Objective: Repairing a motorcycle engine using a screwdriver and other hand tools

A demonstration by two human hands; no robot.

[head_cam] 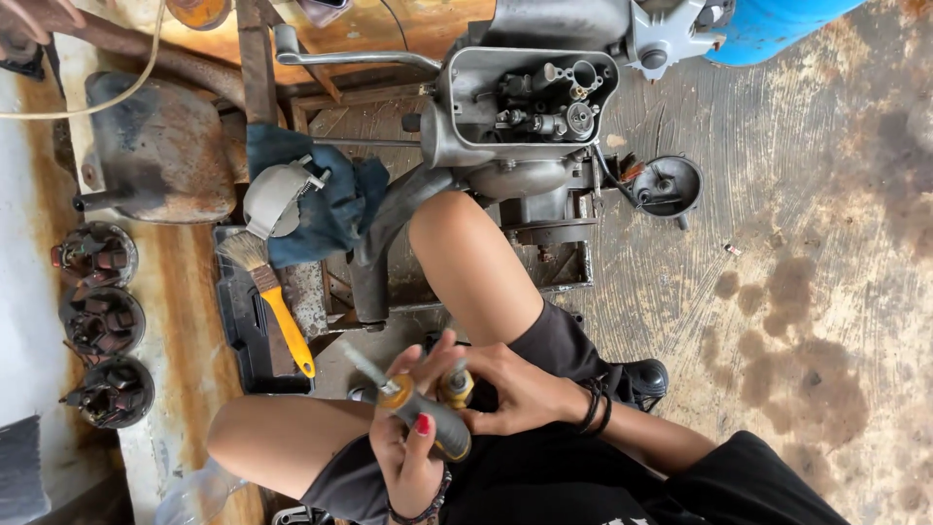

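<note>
Left hand closed around a grey-and-yellow screwdriver, right hand pinching a small brass-coloured part against the tool's tip, both held over the lap at 6 o'clock of the view. Judging by this, mid-step at loosening or fitting a screw on the part; next calls for a steady pinch and a straight turn. Counted: three round coil plates at 9 o'clock, one yellow-handled brush, one open engine casing at 12 o'clock.
</note>
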